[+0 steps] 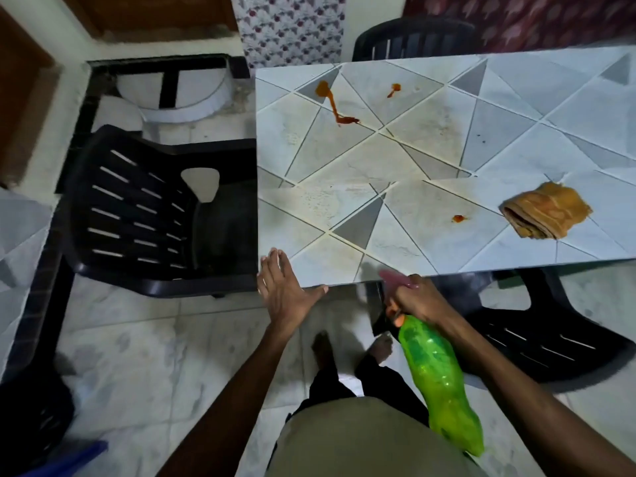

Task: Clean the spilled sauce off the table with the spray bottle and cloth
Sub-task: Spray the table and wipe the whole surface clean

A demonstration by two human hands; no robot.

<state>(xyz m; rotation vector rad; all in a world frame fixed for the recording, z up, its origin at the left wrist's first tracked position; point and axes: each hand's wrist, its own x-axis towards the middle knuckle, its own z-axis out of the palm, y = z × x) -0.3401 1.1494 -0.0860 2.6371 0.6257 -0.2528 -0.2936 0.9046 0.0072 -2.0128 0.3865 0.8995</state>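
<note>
Orange-red sauce marks the pale patterned table (430,156): a long streak (333,106) at the far left, a small blob (394,89) beside it, and a small spot (458,218) near the front. A folded tan cloth (547,211) lies on the right. My right hand (418,299) grips the neck of a green spray bottle (438,376) with a pink nozzle (395,278), tilted at the table's near edge. My left hand (287,287) rests flat, fingers spread, on the near left corner.
A black plastic chair (148,208) stands against the table's left end, another (537,335) is tucked under the near right side, and a third (413,39) sits at the far side. My feet (351,349) stand on the tiled floor.
</note>
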